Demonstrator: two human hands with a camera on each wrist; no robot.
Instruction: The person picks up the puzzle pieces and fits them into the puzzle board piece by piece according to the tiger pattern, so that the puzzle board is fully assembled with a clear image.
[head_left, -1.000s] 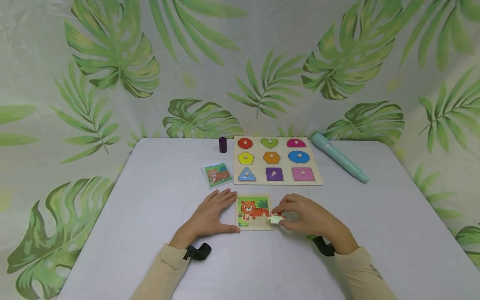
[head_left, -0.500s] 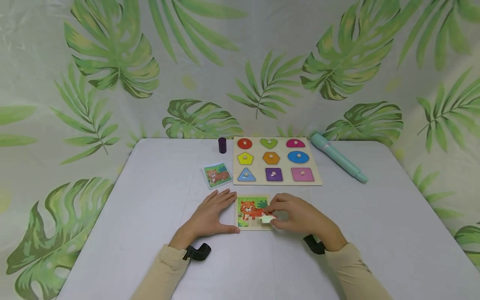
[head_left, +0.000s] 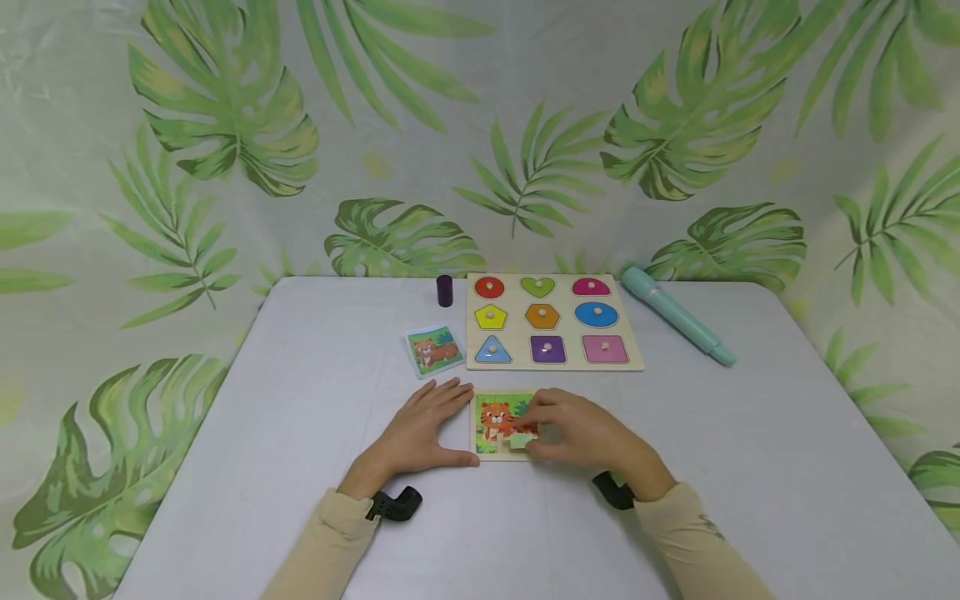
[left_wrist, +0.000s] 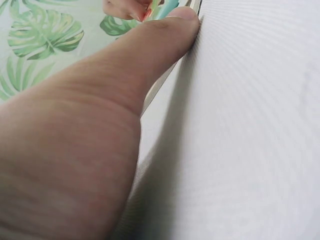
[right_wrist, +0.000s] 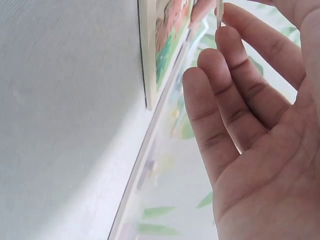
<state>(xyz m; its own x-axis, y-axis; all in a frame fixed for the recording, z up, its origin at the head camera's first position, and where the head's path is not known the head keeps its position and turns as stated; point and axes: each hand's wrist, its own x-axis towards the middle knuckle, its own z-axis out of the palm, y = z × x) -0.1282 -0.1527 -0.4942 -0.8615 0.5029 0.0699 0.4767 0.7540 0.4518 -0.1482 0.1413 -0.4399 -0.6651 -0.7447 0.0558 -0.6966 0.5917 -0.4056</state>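
Observation:
A small wooden tiger jigsaw puzzle [head_left: 495,415] lies in its square frame in front of the person. My left hand [head_left: 423,433] rests flat at the frame's left side, with the thumb along the lower left corner and straight fingers by the upper left corner. Between thumb and index finger, my right hand [head_left: 573,429] pinches a green and orange puzzle piece [head_left: 521,440] over the lower right part of the puzzle. In the right wrist view the piece [right_wrist: 219,11] shows edge-on at the fingertips, and the other fingers [right_wrist: 200,100] extend loosely beside it.
A picture card [head_left: 435,350] with a tiger lies up and left of the puzzle. Behind stands a knobbed shape board [head_left: 555,333]. Further things at the back are a dark purple cylinder [head_left: 445,291] and a mint-green tube-like object [head_left: 678,317] at right.
My right hand has moved left with the puzzle piece, from the frame's right edge to over the lower right part of the puzzle. My left hand has stayed in place.

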